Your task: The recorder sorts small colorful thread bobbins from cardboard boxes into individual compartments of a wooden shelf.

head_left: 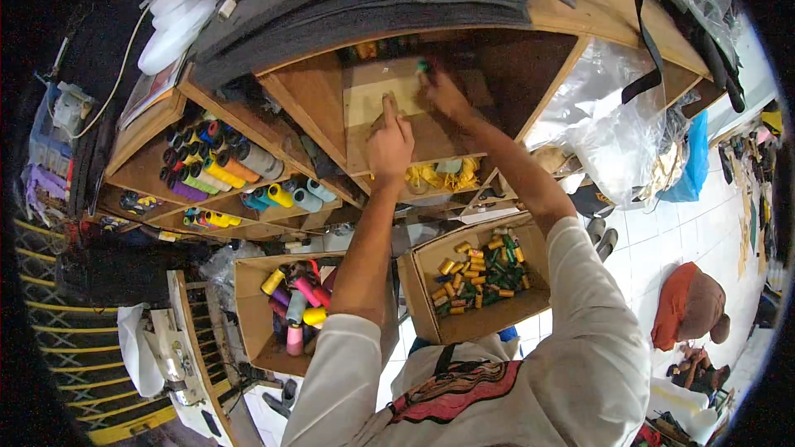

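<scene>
Both my arms reach into an open wooden shelf compartment. My left hand is over the compartment floor, its index finger stretched out toward a pale flat board or sheet and the other fingers partly bent; nothing shows in it. Farther in and to the right, my right hand is closed around a small dark thing with a green end, smeared by motion; it looks like a small thread spool. At the compartment's back left stand several small dark and yellowish items, mostly in shadow.
Below the shelf, a cardboard box holds small yellow and green spools; another box holds larger coloured thread cones. More thread cones fill the left compartments. Grey sheets lie on top, and clear plastic hangs at right.
</scene>
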`<act>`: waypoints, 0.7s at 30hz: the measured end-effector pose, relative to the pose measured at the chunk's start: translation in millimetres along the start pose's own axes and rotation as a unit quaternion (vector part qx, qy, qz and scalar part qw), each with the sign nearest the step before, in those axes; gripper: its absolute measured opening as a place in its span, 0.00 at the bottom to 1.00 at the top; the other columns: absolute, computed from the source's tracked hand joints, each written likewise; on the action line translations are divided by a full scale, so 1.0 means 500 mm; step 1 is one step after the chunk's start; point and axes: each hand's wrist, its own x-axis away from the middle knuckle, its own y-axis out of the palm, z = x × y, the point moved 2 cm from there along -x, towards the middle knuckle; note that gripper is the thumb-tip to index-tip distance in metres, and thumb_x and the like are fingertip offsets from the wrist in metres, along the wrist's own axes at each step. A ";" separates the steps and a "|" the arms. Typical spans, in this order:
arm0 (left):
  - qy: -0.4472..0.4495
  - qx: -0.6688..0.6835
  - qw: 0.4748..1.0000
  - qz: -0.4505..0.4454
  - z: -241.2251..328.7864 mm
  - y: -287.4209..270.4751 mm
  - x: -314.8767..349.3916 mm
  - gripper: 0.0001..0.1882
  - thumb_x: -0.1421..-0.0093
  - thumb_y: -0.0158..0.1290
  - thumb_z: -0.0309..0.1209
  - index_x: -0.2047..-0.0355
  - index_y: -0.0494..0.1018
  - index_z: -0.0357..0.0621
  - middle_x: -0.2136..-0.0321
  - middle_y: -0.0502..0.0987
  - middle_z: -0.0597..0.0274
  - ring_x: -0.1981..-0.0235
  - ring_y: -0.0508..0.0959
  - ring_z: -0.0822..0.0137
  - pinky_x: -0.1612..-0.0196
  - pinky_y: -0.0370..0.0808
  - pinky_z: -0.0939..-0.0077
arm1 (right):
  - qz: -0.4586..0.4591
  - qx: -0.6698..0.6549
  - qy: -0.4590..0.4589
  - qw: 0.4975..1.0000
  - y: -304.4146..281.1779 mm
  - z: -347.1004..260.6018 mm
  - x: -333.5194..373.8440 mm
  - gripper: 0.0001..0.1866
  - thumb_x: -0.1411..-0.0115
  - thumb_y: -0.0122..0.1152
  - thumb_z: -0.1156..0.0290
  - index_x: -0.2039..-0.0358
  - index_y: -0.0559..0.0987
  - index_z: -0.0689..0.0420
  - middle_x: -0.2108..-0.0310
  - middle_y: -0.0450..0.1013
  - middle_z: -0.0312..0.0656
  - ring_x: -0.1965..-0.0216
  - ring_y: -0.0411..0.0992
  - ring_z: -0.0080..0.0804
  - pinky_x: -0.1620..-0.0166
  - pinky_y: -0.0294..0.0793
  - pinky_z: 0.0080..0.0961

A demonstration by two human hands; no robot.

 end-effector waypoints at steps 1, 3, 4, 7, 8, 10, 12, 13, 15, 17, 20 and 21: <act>0.016 -0.012 0.999 0.036 -0.004 0.004 0.001 0.27 0.35 0.39 0.36 0.39 0.55 0.38 0.91 0.70 0.56 0.92 0.69 0.59 0.87 0.70 0.66 | 0.018 0.037 0.010 0.999 0.002 0.029 -0.011 0.26 0.41 0.55 0.63 0.44 0.64 0.57 0.51 0.68 0.54 0.52 0.68 0.50 0.49 0.68 0.40; 0.039 0.004 0.995 0.089 -0.006 0.010 -0.006 0.25 0.36 0.40 0.36 0.40 0.57 0.40 0.87 0.72 0.50 0.88 0.72 0.54 0.84 0.72 0.61 | 0.056 0.121 0.025 0.991 -0.006 0.094 -0.054 0.25 0.41 0.54 0.60 0.45 0.66 0.58 0.50 0.67 0.54 0.51 0.67 0.50 0.49 0.67 0.41; 0.062 0.018 0.988 0.141 0.002 0.007 -0.012 0.24 0.37 0.41 0.36 0.41 0.60 0.43 0.83 0.74 0.44 0.84 0.75 0.49 0.80 0.73 0.55 | 0.077 0.163 0.031 0.983 -0.015 0.124 -0.080 0.25 0.40 0.54 0.58 0.46 0.67 0.58 0.49 0.66 0.53 0.50 0.66 0.50 0.49 0.67 0.41; 0.014 0.036 0.999 0.016 0.026 -0.005 -0.004 0.21 0.37 0.42 0.36 0.44 0.62 0.43 0.82 0.74 0.43 0.82 0.76 0.46 0.77 0.74 0.54 | 0.110 0.244 0.055 0.962 -0.013 0.202 -0.118 0.25 0.40 0.53 0.55 0.48 0.68 0.58 0.48 0.65 0.53 0.49 0.65 0.50 0.49 0.66 0.42; -0.026 0.009 0.998 -0.064 0.015 -0.006 0.002 0.21 0.37 0.42 0.36 0.45 0.63 0.43 0.82 0.74 0.43 0.81 0.76 0.46 0.76 0.75 0.53 | 0.139 0.195 0.030 0.970 0.010 0.210 -0.123 0.26 0.39 0.52 0.54 0.47 0.68 0.59 0.49 0.65 0.53 0.50 0.66 0.50 0.50 0.67 0.42; 0.004 -0.004 1.000 -0.004 -0.023 0.012 0.008 0.20 0.38 0.44 0.35 0.47 0.64 0.44 0.80 0.75 0.46 0.80 0.77 0.51 0.77 0.75 0.57 | 0.166 0.136 0.004 0.977 0.054 0.221 -0.150 0.26 0.39 0.52 0.54 0.46 0.67 0.59 0.50 0.66 0.52 0.52 0.67 0.50 0.51 0.68 0.42; 0.052 0.008 0.997 0.062 -0.005 0.017 0.000 0.19 0.39 0.45 0.34 0.48 0.65 0.45 0.78 0.76 0.49 0.80 0.77 0.55 0.78 0.75 0.61 | 0.221 0.198 0.015 0.955 0.024 0.268 -0.196 0.26 0.37 0.50 0.55 0.45 0.66 0.59 0.48 0.66 0.50 0.51 0.67 0.46 0.49 0.68 0.39; 0.040 0.032 0.998 0.037 0.007 0.027 0.000 0.19 0.38 0.44 0.36 0.47 0.64 0.45 0.83 0.74 0.49 0.83 0.76 0.51 0.78 0.75 0.56 | 0.246 0.227 0.024 0.942 0.014 0.303 -0.212 0.26 0.37 0.50 0.56 0.44 0.66 0.59 0.48 0.66 0.49 0.50 0.67 0.44 0.49 0.68 0.38; 0.028 0.052 0.998 0.016 0.012 0.031 -0.004 0.20 0.38 0.44 0.38 0.47 0.64 0.45 0.88 0.71 0.48 0.85 0.75 0.47 0.78 0.74 0.52 | 0.295 0.276 0.036 0.914 0.014 0.327 -0.238 0.26 0.36 0.49 0.57 0.42 0.64 0.58 0.47 0.66 0.47 0.49 0.67 0.41 0.48 0.68 0.35; 0.030 -0.004 0.999 0.034 0.001 0.025 0.003 0.16 0.41 0.46 0.33 0.53 0.68 0.44 0.77 0.76 0.49 0.72 0.78 0.55 0.66 0.76 0.59 | 0.277 0.253 0.051 0.926 0.053 0.328 -0.242 0.25 0.36 0.49 0.58 0.42 0.65 0.58 0.47 0.67 0.47 0.49 0.67 0.41 0.48 0.68 0.34; -0.023 0.004 0.998 -0.049 0.001 0.016 0.002 0.14 0.42 0.47 0.33 0.56 0.70 0.44 0.72 0.77 0.47 0.69 0.78 0.54 0.61 0.75 0.58 | 0.253 0.231 0.056 0.938 0.065 0.325 -0.238 0.25 0.36 0.49 0.59 0.42 0.65 0.59 0.47 0.67 0.46 0.49 0.67 0.40 0.47 0.68 0.34; -0.025 0.004 0.998 -0.051 -0.004 0.021 0.003 0.14 0.42 0.47 0.33 0.56 0.70 0.44 0.72 0.77 0.47 0.69 0.78 0.54 0.61 0.75 0.58 | 0.249 0.227 0.057 0.940 0.064 0.322 -0.235 0.25 0.36 0.49 0.59 0.42 0.65 0.59 0.47 0.67 0.46 0.49 0.67 0.40 0.47 0.68 0.34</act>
